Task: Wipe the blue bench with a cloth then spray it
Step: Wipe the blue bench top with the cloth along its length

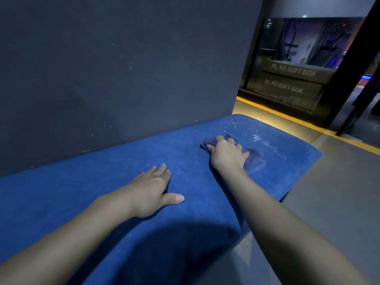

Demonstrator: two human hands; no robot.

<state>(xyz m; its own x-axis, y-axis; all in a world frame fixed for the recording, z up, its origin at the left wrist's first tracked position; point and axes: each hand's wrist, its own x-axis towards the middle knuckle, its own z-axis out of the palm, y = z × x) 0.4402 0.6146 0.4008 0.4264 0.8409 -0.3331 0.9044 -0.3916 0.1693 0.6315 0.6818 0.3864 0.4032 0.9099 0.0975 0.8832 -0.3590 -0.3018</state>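
Two bare forearms reach forward over a long blue bench (41, 192) that runs from the near left to the far right. Its front edge falls away on the right to a grey floor (339, 192), and its back edge sits tight against a dark wall (123, 68), so the open room lies along the bench top and out over the floor side. A soft shadow covers the nearest part of the bench.

The left hand (151, 191) lies flat on the middle of the bench, palm down, fingers straight and close together, thumb spread out to the right. It holds nothing. Open bench surface stretches to its left and in front of it.

Farther along, the right hand (226, 154) presses down with curled fingers on a crumpled bluish cloth (254, 161), bunching it against the bench top near the far end. The arm behind it is nearly straight.

The bench top looks like padded, faintly mottled vinyl. Just beyond the cloth, a wet patch (261, 138) glistens with small bright droplets. The far end of the bench has rounded corners.

The wall is matte and dark, with pale scuffs. Beyond the bench end, a yellow stripe (287, 117) crosses the floor, and behind it stand two stacked dark boxes (292, 79) printed "PL YO SOFT BOX".
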